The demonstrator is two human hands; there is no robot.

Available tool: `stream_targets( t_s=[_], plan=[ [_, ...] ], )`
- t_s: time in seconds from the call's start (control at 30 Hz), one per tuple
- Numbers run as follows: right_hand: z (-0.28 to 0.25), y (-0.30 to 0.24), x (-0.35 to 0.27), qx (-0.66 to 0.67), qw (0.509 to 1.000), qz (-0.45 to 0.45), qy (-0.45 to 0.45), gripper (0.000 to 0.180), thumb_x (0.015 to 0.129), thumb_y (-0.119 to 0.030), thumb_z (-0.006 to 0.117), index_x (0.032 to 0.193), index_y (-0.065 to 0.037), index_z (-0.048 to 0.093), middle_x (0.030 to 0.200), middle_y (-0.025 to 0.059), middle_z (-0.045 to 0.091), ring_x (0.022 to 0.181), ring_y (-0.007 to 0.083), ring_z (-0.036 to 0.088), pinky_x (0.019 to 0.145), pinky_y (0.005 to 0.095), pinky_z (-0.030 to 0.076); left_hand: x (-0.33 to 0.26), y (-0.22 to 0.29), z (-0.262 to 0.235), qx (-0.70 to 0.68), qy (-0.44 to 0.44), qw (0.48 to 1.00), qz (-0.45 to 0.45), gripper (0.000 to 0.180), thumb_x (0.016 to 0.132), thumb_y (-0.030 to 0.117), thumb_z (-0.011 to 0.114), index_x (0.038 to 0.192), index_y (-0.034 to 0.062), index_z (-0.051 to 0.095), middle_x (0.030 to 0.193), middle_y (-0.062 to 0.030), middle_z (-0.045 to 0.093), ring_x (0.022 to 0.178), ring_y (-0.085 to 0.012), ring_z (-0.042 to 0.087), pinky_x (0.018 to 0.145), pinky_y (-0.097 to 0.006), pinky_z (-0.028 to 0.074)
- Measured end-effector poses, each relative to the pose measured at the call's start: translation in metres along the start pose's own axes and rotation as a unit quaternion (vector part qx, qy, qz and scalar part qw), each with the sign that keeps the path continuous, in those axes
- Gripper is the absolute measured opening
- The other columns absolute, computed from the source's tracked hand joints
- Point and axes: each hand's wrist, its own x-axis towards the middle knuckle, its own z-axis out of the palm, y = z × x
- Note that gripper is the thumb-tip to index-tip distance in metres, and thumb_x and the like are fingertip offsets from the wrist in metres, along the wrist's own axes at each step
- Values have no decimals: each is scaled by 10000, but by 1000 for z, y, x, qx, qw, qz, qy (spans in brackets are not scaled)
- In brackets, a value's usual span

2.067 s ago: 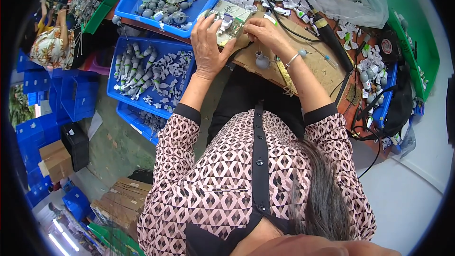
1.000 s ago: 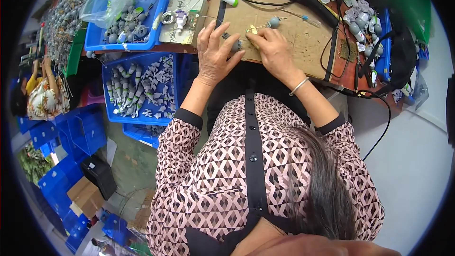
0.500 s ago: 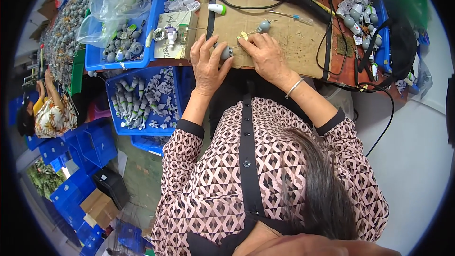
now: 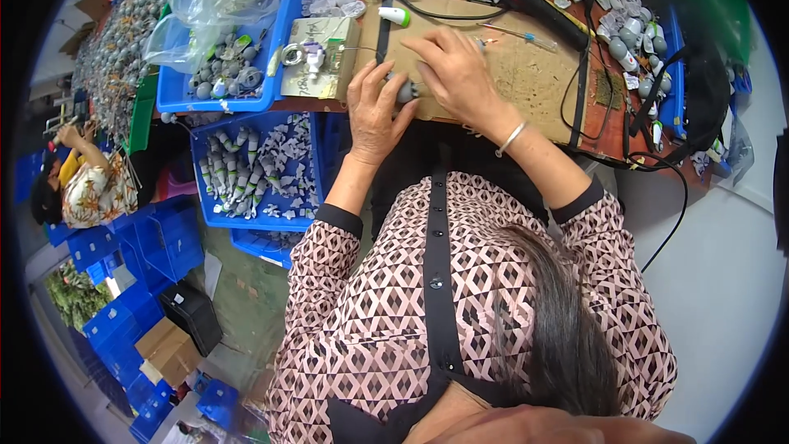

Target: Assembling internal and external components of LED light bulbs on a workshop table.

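My left hand (image 4: 378,111) is closed around a small grey rounded plastic part (image 4: 404,89) at the front of the cardboard sheet (image 4: 526,78). My right hand (image 4: 468,86) hovers just beside it, fingers bent and the index finger reaching left. A gap shows between its index finger and thumb, with nothing visible in it. The area under the right hand is hidden. Left of the hands stands a pale block (image 4: 325,53) bearing a coil of thin wire (image 4: 292,54) and a small white-and-purple part (image 4: 313,59). A white-and-green capped part (image 4: 394,16) lies beyond.
A blue bin (image 4: 215,105) with grey balls and plastic bags is at left; a lower blue tray (image 4: 238,220) holds grey-and-green parts. A black-handled tool (image 4: 534,8), a thin blue-tipped stick (image 4: 526,35) and black cable (image 4: 561,99) lie right. Another person (image 4: 99,185) works far left.
My right hand has lifted and shifted up and left, covering the grey ball and yellowish piece seen earlier. The left hand keeps its hold. The whole view has shifted slightly.
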Motion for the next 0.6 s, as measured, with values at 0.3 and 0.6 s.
stream_targets(
  t_s=[0.3,0.6],
  plan=[
    [75,12,69,106,983,85,-125,316,846,-322,589,824,-19,678,777,167,663,784,352,636,718,441,489,3,5,3,-9,15,1000,6,528,718,185,768,1205,104,581,1255,-118,515,1187,-334,448,1002,-436,362],
    [27,24,68,3,1000,-7,-28,274,873,-294,626,985,-46,654,884,119,631,877,309,599,777,402,456,6,-2,0,-27,-16,999,-4,511,700,156,773,1172,105,584,1255,-106,518,1181,-328,462,995,-433,381]
  ],
)
